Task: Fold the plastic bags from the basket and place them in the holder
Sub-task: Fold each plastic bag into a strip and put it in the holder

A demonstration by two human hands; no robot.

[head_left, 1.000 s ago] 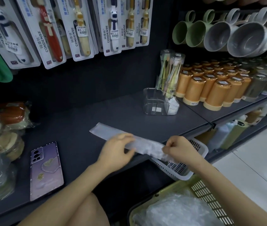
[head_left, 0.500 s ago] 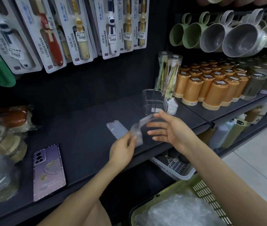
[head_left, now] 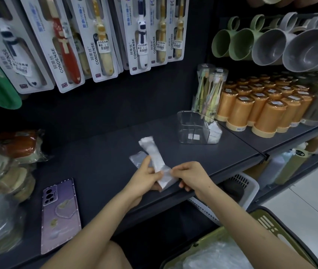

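I have the plastic bag [head_left: 154,155], narrowed to a long strip, raised just above the front of the shelf [head_left: 100,152], so its far end is free to swing over for the next fold. The left hand [head_left: 142,181] curls round its middle to pin the crease while the right hand [head_left: 193,178] pinches the near corner. The clear holder [head_left: 189,125] stands near behind, within easy reach.

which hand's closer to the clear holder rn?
Right. The right hand is almost straight in front of the clear holder; the left hand is farther off to the left. Both grip the folded bag.
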